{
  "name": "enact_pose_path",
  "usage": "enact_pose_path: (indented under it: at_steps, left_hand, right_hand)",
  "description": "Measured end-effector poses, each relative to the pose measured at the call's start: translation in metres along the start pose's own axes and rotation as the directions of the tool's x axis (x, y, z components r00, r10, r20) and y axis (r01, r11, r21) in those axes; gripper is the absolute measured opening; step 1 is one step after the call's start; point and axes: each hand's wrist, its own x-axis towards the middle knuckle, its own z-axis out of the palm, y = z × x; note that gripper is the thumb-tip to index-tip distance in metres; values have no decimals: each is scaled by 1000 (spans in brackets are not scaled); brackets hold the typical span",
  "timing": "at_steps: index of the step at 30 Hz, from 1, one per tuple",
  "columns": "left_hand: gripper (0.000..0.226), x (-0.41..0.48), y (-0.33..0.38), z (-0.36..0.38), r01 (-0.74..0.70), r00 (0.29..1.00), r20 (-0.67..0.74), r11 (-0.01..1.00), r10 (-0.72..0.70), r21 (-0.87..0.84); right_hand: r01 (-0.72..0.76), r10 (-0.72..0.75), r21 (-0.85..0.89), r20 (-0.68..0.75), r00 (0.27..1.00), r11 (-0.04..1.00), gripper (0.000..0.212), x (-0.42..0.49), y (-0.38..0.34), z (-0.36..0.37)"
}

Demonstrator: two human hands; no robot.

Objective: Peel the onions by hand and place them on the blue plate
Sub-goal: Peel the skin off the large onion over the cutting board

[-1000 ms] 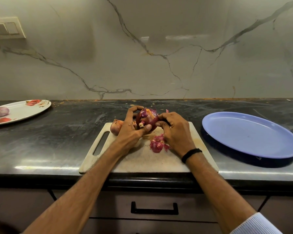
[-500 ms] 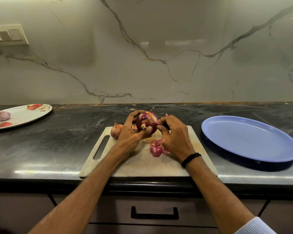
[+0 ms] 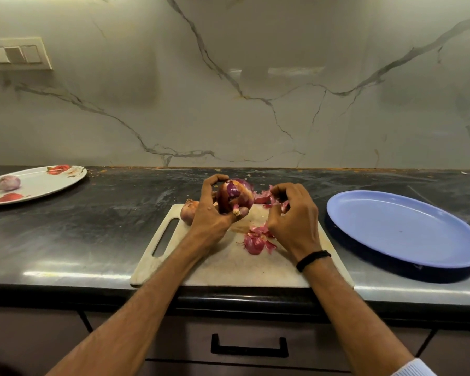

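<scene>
The dark stone counter [image 3: 106, 226] is polished and glossy, like the veined marble-look wall [image 3: 255, 118] behind it. At 3 o'clock, the blue plate [image 3: 391, 229] looks like smooth, softly shiny plastic. The pale cutting board [image 3: 228, 267] is matt and stained, and the onion skins [image 3: 254, 241] on it are papery.

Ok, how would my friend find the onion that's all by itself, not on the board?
Follow the dark counter to its far left end, where a white plate with red flowers sits. One pale purple onion lies alone on it. Unlike the half-peeled onion in the left hand and the brownish onion at the cutting board corner, no hand is near it.
</scene>
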Motion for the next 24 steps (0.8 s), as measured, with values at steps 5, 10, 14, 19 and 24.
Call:
enact_pose_path:
  at_steps: [5,10,14,19,24]
  left_hand:
    - [80,1,-2,-1,-62,998,24,992,60,110]
    - [83,1,-5,-2,-65,994,96,985,50,157]
    - [91,1,-4,-4,-33,990,140,983,7,183]
    - [92,0,-2,-6,-26,985,172,974,-13,227]
    - [87,-1,-2,-5,-72,989,139,971,41,227]
  right_hand:
    - [20,-27,68,103,994,998,22,-1,-5,2]
    - [-50,31,132,142,989,990,20,-2,-2,5]
    - [-100,64,169,205,977,981,32,0,-2,6]
    - [-105,75,127,222,972,986,36,0,0,6]
    - [-70,48,119,176,983,990,32,0,0,5]
